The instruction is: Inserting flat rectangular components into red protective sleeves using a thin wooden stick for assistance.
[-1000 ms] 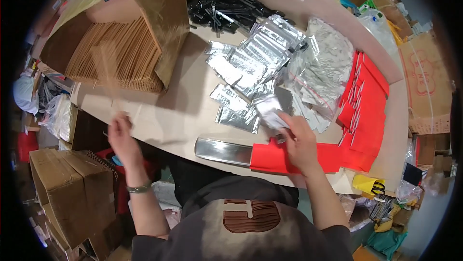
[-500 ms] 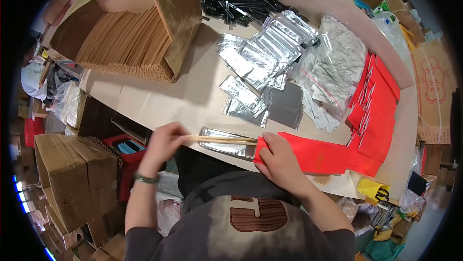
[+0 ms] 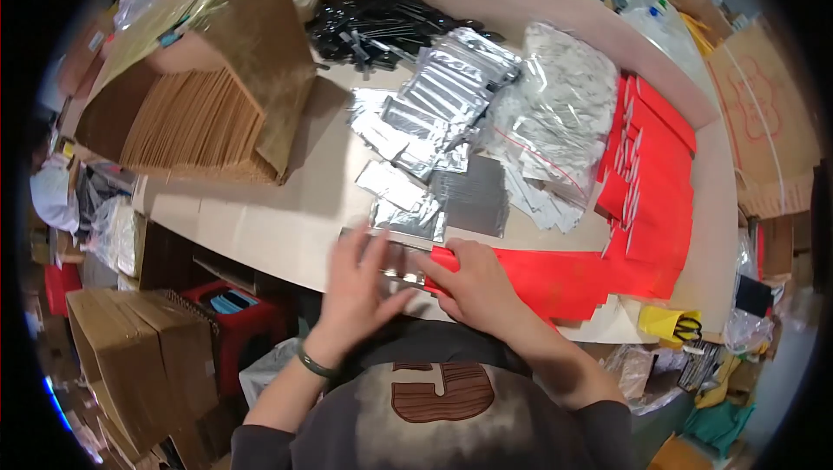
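Observation:
At the table's near edge, my right hand (image 3: 475,286) grips the open end of a red paper sleeve (image 3: 551,277), thumb on top. A shiny clear-and-silver packet (image 3: 397,263) sticks out of the sleeve's left end. Over that packet is my left hand (image 3: 360,283), blurred, its fingers stretched out and apart; whether it touches the packet I cannot tell. No chopsticks show now. Just beyond the hands lie silver foil packets (image 3: 442,92) in an overlapping heap and a fanned stack of flat dark grey packets (image 3: 473,195).
A cardboard box (image 3: 282,79) of thin brown pieces packed upright stands at the far left. Black plastic spoons (image 3: 382,23) are heaped at the back. A clear bag of white packets (image 3: 564,97) lies beside a pile of red sleeves (image 3: 655,210). Yellow-handled scissors (image 3: 672,324) sit near right.
The pair of wooden chopsticks that my left hand held at the sleeve has gone out of sight. My left hand has moved right, over the packet, and its fingers have spread.

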Demonstrator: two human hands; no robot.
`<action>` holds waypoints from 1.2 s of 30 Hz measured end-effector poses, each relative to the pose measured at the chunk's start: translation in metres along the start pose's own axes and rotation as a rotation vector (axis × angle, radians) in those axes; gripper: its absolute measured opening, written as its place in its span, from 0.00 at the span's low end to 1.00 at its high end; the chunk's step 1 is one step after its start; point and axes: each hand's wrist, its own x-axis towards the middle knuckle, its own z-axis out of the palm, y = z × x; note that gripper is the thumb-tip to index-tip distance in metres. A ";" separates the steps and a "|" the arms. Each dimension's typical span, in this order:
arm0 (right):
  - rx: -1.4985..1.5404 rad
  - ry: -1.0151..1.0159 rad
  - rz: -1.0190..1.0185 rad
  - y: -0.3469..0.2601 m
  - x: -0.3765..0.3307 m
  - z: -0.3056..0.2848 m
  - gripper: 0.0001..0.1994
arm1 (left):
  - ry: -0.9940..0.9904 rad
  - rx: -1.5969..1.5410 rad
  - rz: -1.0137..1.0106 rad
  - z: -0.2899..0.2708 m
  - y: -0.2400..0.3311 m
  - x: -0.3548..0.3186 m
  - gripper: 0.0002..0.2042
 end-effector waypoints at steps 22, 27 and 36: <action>-0.101 -0.278 -0.178 0.078 -0.041 -0.031 0.21 | -0.581 -0.648 0.164 0.037 0.053 0.018 0.23; 0.058 -0.043 -0.261 0.048 -0.015 -0.029 0.21 | -0.643 -0.753 0.119 0.036 0.042 0.030 0.17; -0.047 -0.157 0.537 0.012 -0.011 -0.014 0.14 | -0.251 -0.177 -0.159 0.026 -0.011 0.012 0.30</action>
